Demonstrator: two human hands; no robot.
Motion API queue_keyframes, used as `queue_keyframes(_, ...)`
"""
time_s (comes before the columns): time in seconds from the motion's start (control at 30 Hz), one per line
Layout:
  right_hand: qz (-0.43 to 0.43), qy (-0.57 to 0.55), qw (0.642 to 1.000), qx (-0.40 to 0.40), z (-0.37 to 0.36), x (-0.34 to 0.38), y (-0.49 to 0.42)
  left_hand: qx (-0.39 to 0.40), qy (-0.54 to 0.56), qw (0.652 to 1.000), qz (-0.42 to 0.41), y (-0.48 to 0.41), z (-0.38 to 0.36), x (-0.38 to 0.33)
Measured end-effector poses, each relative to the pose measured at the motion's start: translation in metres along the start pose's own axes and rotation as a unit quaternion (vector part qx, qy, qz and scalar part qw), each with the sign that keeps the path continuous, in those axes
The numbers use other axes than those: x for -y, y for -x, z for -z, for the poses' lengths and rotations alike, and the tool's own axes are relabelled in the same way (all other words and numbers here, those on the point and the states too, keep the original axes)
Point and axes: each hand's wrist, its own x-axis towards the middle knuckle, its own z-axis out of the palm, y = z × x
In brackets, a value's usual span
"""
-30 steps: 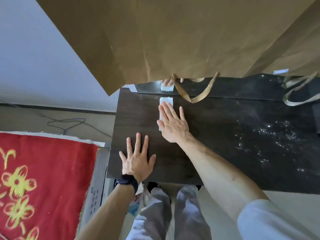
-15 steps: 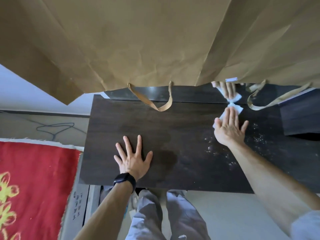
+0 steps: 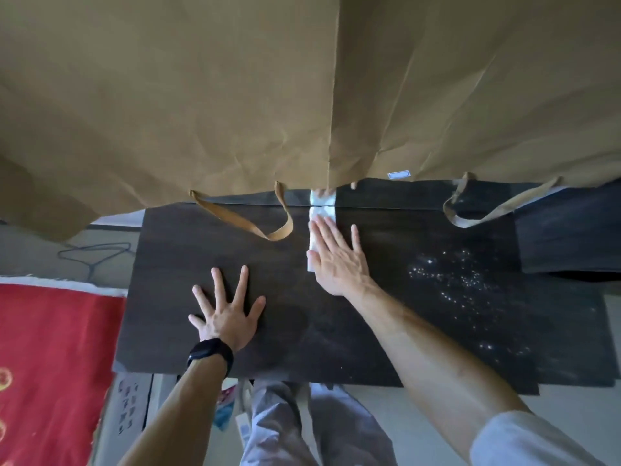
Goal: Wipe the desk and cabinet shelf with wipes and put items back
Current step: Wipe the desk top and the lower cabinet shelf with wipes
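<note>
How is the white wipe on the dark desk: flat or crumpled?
Flat: the white wipe lies smooth under the straight right hand.

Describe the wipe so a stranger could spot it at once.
Look at the dark desk below the big brown bags. Near its back edge, the right hand presses flat on the wipe. It is the only white sheet there, just right of a looped tan handle.

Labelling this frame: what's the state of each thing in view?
left hand, flat on the desk, fingers spread, holding nothing
right hand, fingers straight, pressing the wipe down
wipe, flattened under the right hand near the desk's far edge
desk, glinting specks on its right part
paper bags, handles dangling loose
watch, strapped on the left wrist
</note>
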Motion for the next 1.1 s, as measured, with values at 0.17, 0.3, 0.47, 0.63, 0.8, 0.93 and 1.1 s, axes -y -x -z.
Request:
queue_keyframes(0.17, -0.177, -0.021, 0.984, -0.017, 0.025, -0.124, 0.045, -0.02, -0.023, 1.0, 0.001, 0.008, 0.003, -0.009)
queue_keyframes(0.3, -0.302, -0.028, 0.953, 0.0, 0.037, -0.202, 0.082, -0.03, -0.013, 0.999, -0.021, 0.013, 0.008, -0.028)
queue_keyframes(0.47, -0.28, -0.04, 0.959, 0.011, 0.04, -0.188, 0.079, -0.031, -0.018, 0.989, -0.14, 0.016, 0.008, -0.089)
queue_keyframes(0.63, -0.134, -0.013, 0.99, -0.046, 0.025, -0.143, 0.058, -0.012, -0.043, 0.977, -0.206, 0.018, 0.001, -0.158)
queue_keyframes(0.8, -0.239, -0.017, 0.967, -0.086, 0.024, -0.184, 0.071, 0.023, -0.096, 0.979, -0.181, 0.013, 0.0, -0.167)
queue_keyframes(0.93, -0.372, -0.042, 0.922, -0.096, 0.023, -0.226, 0.094, 0.036, -0.122, 0.976, -0.177, 0.013, 0.008, -0.169)
queue_keyframes(1.1, -0.416, -0.056, 0.903, -0.095, 0.039, -0.228, 0.081, 0.026, -0.132, 0.974, -0.183, 0.016, 0.007, -0.168)
